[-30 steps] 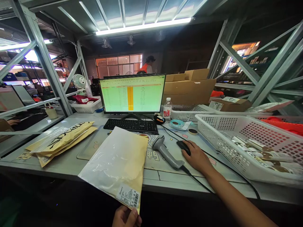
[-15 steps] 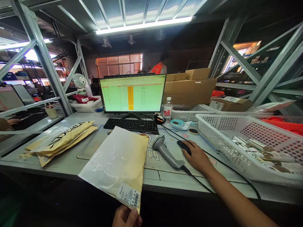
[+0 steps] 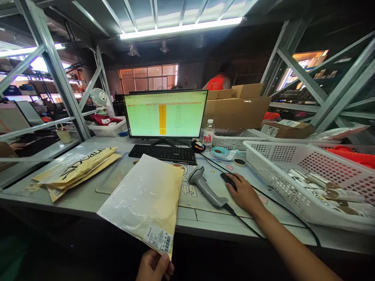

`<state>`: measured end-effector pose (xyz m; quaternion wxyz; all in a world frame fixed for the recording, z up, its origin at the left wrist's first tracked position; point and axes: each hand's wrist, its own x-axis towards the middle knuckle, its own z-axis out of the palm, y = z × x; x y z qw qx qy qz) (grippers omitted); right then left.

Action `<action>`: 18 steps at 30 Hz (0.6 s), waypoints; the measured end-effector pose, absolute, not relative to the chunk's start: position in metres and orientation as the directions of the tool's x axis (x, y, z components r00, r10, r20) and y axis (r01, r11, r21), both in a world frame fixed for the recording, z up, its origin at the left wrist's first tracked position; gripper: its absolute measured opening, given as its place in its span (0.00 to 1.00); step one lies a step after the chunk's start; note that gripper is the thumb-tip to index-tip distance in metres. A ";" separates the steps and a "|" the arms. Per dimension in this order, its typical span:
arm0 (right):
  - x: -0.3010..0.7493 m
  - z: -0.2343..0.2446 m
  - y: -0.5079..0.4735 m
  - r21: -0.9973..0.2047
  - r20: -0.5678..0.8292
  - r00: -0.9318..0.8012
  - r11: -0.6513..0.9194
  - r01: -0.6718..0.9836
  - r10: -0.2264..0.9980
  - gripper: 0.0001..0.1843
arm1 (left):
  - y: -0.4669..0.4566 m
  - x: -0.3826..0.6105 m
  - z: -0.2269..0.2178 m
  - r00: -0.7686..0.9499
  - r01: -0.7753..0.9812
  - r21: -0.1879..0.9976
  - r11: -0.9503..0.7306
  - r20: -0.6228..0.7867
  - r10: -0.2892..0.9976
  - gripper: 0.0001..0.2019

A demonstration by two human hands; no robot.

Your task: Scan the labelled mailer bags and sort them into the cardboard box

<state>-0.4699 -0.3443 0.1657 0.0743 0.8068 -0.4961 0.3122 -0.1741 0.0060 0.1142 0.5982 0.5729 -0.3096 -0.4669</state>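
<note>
My left hand pinches the bottom corner of a plastic-wrapped yellow and white packet. A white barcode label is on the packet just above my fingertips. The packet tilts over the desk's front edge, its far end close to the keyboard. Over a black computer mouse rests my right hand, fingers curved round it. Between packet and mouse lies a grey barcode scanner with a black cable. Behind the keyboard, a monitor displays a spreadsheet with an orange column.
Several yellow packets are stacked at the left. A white perforated basket holding wrapped goods stands at the right. A water bottle, a teal tape roll and cardboard boxes sit toward the back. A person in orange is beyond.
The person in orange beyond the monitor has moved to the right. My view has shifted slightly. Both my hands keep their holds, with the packet and mouse almost where they were.
</note>
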 end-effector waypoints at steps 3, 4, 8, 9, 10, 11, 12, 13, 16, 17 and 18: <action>-0.473 0.164 -0.341 -0.178 0.551 0.348 -0.514 -0.839 -0.758 0.29 | 0.012 -0.175 0.130 0.351 0.182 0.978 -0.100 -0.160 -0.923 0.36; -0.474 0.163 -0.340 -0.173 0.541 0.363 -0.523 -0.835 -0.758 0.30 | 0.014 -0.175 0.135 0.330 0.172 0.979 -0.110 -0.163 -0.930 0.36; -0.476 0.159 -0.342 -0.157 0.503 0.407 -0.544 -0.824 -0.762 0.36 | 0.018 -0.169 0.142 0.273 0.201 0.973 -0.113 -0.166 -0.948 0.28; -0.476 0.159 -0.344 -0.151 0.500 0.411 -0.544 -0.826 -0.763 0.37 | 0.019 -0.168 0.141 0.270 0.211 0.972 -0.107 -0.163 -0.949 0.26; -0.476 0.159 -0.346 -0.147 0.508 0.410 -0.545 -0.826 -0.758 0.38 | 0.020 -0.167 0.140 0.272 0.213 0.972 -0.097 -0.154 -0.950 0.23; -0.477 0.158 -0.348 -0.144 0.522 0.408 -0.549 -0.824 -0.749 0.38 | 0.022 -0.166 0.140 0.277 0.209 0.974 -0.084 -0.142 -0.950 0.21; -0.478 0.158 -0.349 -0.142 0.537 0.408 -0.555 -0.819 -0.739 0.38 | 0.023 -0.166 0.141 0.283 0.203 0.976 -0.072 -0.129 -0.950 0.19; -0.479 0.158 -0.351 -0.140 0.547 0.411 -0.563 -0.814 -0.730 0.39 | 0.025 -0.165 0.142 0.288 0.199 0.978 -0.062 -0.119 -0.950 0.18; -0.482 0.158 -0.353 -0.134 0.565 0.411 -0.571 -0.810 -0.716 0.40 | 0.029 -0.162 0.143 0.296 0.206 0.978 -0.029 -0.090 -0.951 0.15; -0.483 0.158 -0.353 -0.130 0.569 0.411 -0.571 -0.810 -0.712 0.41 | 0.031 -0.160 0.143 0.297 0.208 0.978 -0.014 -0.077 -0.952 0.15; -0.483 0.158 -0.354 -0.125 0.573 0.413 -0.573 -0.810 -0.708 0.41 | 0.031 -0.159 0.142 0.300 0.205 0.979 0.003 -0.060 -0.952 0.15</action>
